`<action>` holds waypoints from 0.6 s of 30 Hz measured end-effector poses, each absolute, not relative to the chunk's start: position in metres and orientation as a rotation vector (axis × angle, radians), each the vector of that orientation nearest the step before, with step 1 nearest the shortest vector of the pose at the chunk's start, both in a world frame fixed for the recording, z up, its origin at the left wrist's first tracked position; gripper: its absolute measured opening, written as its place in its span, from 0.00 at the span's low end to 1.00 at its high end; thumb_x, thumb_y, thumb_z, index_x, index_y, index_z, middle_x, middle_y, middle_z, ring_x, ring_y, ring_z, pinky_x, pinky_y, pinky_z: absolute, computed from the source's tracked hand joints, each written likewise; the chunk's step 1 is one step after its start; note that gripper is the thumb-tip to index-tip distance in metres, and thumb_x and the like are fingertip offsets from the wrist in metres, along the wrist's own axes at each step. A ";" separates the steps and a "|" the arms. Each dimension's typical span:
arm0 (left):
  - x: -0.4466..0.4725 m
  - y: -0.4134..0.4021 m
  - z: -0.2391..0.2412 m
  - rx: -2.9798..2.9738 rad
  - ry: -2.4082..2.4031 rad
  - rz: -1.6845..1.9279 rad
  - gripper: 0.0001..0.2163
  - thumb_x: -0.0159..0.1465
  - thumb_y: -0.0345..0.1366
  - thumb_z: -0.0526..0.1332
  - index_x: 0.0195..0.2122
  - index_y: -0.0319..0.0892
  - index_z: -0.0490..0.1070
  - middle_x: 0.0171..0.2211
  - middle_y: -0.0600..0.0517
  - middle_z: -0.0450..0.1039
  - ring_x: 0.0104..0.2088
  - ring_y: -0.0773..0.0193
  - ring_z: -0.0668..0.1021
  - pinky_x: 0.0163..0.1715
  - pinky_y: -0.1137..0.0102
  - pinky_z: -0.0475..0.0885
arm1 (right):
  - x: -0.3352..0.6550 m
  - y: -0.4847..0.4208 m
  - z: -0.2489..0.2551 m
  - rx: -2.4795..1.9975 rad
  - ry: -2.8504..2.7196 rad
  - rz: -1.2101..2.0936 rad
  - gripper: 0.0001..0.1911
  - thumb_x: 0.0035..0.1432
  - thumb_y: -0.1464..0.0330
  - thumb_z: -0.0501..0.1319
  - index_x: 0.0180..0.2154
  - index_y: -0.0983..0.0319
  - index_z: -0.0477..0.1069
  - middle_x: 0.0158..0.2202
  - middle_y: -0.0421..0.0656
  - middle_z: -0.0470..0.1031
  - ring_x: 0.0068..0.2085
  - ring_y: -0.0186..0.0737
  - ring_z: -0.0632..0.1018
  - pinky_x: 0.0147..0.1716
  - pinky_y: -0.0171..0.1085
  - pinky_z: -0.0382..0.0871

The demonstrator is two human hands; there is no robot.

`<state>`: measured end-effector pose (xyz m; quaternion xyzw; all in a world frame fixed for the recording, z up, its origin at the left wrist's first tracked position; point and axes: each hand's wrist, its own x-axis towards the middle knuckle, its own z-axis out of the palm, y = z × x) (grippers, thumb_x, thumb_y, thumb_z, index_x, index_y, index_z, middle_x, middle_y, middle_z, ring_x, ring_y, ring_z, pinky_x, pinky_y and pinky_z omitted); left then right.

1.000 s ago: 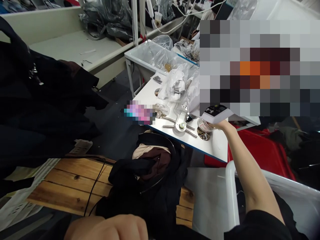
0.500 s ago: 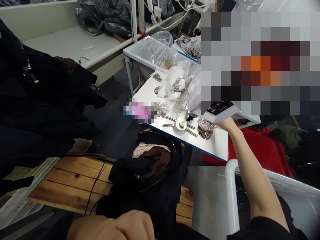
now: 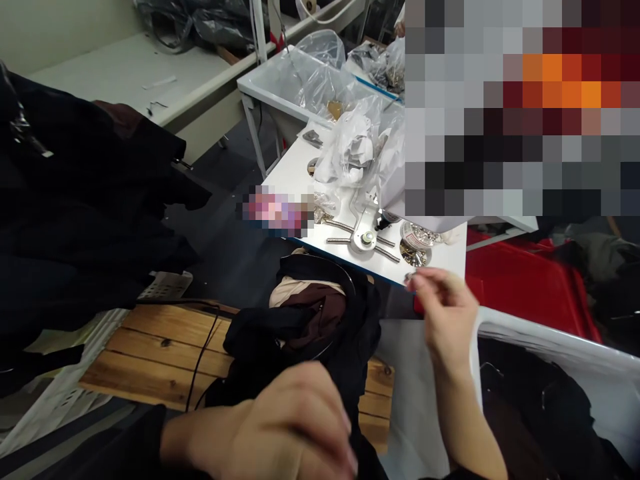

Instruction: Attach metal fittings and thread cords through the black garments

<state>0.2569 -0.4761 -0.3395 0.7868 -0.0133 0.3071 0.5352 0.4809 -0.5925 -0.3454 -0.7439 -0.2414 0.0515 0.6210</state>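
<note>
My right hand (image 3: 445, 313) hovers just below the front edge of the white table (image 3: 440, 267), thumb and forefinger pinched on a small silver metal piece (image 3: 409, 278). Behind it on the table stand a clear container of small metal parts (image 3: 420, 235) and a round metal lid (image 3: 414, 255). My left hand (image 3: 280, 427) is low in front, fingers curled against the dark garment (image 3: 310, 333) heaped on a wooden pallet (image 3: 150, 360). What it grips, if anything, is hidden.
Metal springs and a white bracket (image 3: 364, 239) lie on the table beside crumpled plastic bags (image 3: 350, 150). A red crate (image 3: 525, 280) sits to the right, with a white bin's rim (image 3: 540, 330) in front of it. Dark clothes (image 3: 75, 200) pile at left.
My right hand left the container of parts on the table and drew back toward me with a small metal piece pinched. My left hand rose further into view.
</note>
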 end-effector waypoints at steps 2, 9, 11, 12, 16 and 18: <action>0.282 -0.465 -0.348 1.866 -0.080 0.733 0.11 0.63 0.34 0.54 0.46 0.47 0.66 0.33 0.50 0.73 0.35 0.62 0.75 0.34 0.65 0.74 | 0.451 -0.590 -0.354 -1.553 -0.509 0.435 0.06 0.53 0.69 0.64 0.36 0.59 0.72 0.28 0.38 0.74 0.30 0.33 0.76 0.33 0.33 0.72; 0.312 -0.450 -0.380 2.020 0.168 0.730 0.14 0.58 0.30 0.63 0.46 0.43 0.68 0.35 0.51 0.72 0.35 0.67 0.74 0.35 0.71 0.73 | 0.410 -0.572 -0.369 -1.327 -0.388 0.776 0.06 0.53 0.70 0.65 0.31 0.60 0.68 0.31 0.38 0.71 0.32 0.30 0.72 0.33 0.30 0.68; 0.311 -0.449 -0.381 2.025 0.193 0.743 0.12 0.59 0.29 0.63 0.44 0.42 0.70 0.33 0.52 0.73 0.34 0.68 0.75 0.35 0.72 0.73 | 0.409 -0.569 -0.370 -1.335 -0.395 0.784 0.07 0.52 0.69 0.65 0.31 0.60 0.67 0.30 0.38 0.70 0.31 0.31 0.72 0.33 0.30 0.68; 0.310 -0.448 -0.381 2.031 0.199 0.742 0.12 0.59 0.30 0.63 0.44 0.42 0.70 0.33 0.51 0.74 0.33 0.68 0.75 0.34 0.72 0.73 | 0.409 -0.568 -0.371 -1.342 -0.398 0.785 0.07 0.51 0.69 0.65 0.30 0.60 0.67 0.29 0.38 0.70 0.31 0.31 0.72 0.32 0.31 0.68; 0.312 -0.445 -0.383 2.050 0.128 0.779 0.10 0.58 0.29 0.63 0.42 0.40 0.72 0.34 0.50 0.75 0.35 0.66 0.77 0.36 0.71 0.74 | 0.412 -0.569 -0.372 -1.376 -0.398 0.797 0.08 0.50 0.69 0.66 0.29 0.60 0.66 0.28 0.37 0.69 0.29 0.30 0.70 0.30 0.30 0.68; 0.314 -0.445 -0.386 2.045 0.112 0.806 0.10 0.57 0.27 0.64 0.41 0.41 0.73 0.35 0.50 0.76 0.36 0.66 0.77 0.37 0.71 0.74 | 0.412 -0.570 -0.372 -1.405 -0.397 0.801 0.08 0.50 0.69 0.65 0.29 0.60 0.66 0.27 0.37 0.68 0.28 0.30 0.70 0.29 0.30 0.68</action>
